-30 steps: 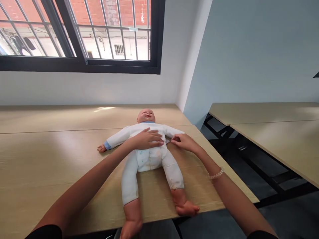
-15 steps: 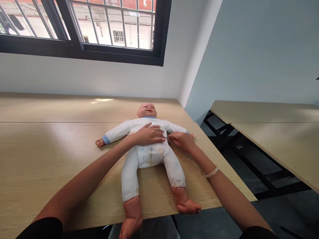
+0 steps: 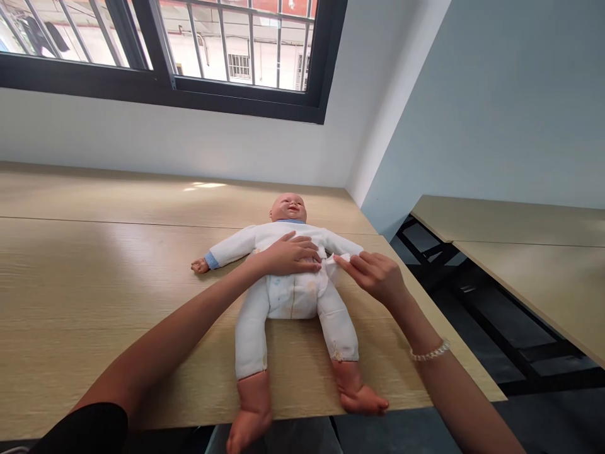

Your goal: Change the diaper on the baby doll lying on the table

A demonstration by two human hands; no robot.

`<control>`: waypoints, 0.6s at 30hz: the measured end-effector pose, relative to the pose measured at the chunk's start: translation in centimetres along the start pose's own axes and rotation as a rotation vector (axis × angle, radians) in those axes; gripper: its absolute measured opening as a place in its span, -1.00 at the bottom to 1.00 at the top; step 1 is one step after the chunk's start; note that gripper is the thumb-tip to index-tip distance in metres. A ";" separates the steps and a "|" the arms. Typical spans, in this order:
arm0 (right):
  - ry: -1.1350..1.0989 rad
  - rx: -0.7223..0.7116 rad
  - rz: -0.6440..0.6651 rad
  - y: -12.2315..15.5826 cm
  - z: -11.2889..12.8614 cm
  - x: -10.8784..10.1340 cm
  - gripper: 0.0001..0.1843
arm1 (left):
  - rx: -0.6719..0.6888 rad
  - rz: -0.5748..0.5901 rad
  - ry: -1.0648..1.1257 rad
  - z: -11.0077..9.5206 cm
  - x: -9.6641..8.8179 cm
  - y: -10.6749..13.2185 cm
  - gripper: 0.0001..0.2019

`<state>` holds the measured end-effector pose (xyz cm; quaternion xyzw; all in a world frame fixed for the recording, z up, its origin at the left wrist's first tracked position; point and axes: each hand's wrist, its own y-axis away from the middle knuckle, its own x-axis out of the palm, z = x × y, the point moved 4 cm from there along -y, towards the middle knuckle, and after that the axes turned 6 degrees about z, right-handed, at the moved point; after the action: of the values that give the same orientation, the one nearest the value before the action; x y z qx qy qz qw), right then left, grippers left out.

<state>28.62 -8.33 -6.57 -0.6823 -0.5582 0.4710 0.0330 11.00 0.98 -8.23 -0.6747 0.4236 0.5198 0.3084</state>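
Note:
A baby doll (image 3: 251,334) in a white suit with blue collar and cuff lies on its back, head toward the wall. Round its hips is a white diaper (image 3: 293,299) with faint prints and yellowish marks. My left hand (image 3: 293,255) lies flat across the doll's belly, at the diaper's top edge, fingers stretched toward the right. On the right, my right hand (image 3: 375,274) pinches a white side tab (image 3: 338,259) of the diaper and holds it stretched out from the doll's hip. The doll's hand on that side is hidden behind my right hand.
The doll lies on a light wooden table (image 3: 155,284), its feet at or over the front edge. A second table (image 3: 534,265) with a dark frame stands to the right across a gap. A barred window (image 3: 246,94) is in the wall behind.
My right hand has moved right, away from the doll's hip, drawing the diaper's side tab out with it. My left hand stays on the belly. The view has shifted slightly.

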 end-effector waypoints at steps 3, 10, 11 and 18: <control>-0.031 -0.052 -0.031 -1.2 1.4 0.2 -0.70 | -0.009 -0.034 -0.038 -0.3 0.5 -0.3 -0.61; -0.159 -0.097 -0.022 -3.2 2.5 1.9 -0.78 | -0.015 -0.056 -0.054 -0.7 0.7 -0.3 -0.75; -0.201 -0.076 -0.019 -3.3 2.4 2.2 -0.78 | -0.013 -0.056 -0.043 -0.7 0.7 -0.3 -0.77; -1.004 0.529 -0.019 -2.4 1.3 5.8 -0.74 | 0.017 -0.043 0.095 -0.5 0.3 -0.4 -0.55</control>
<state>25.60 -3.46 -9.49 -0.3381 -0.3744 0.8611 -0.0623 11.60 0.69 -8.43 -0.7049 0.4278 0.4767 0.3047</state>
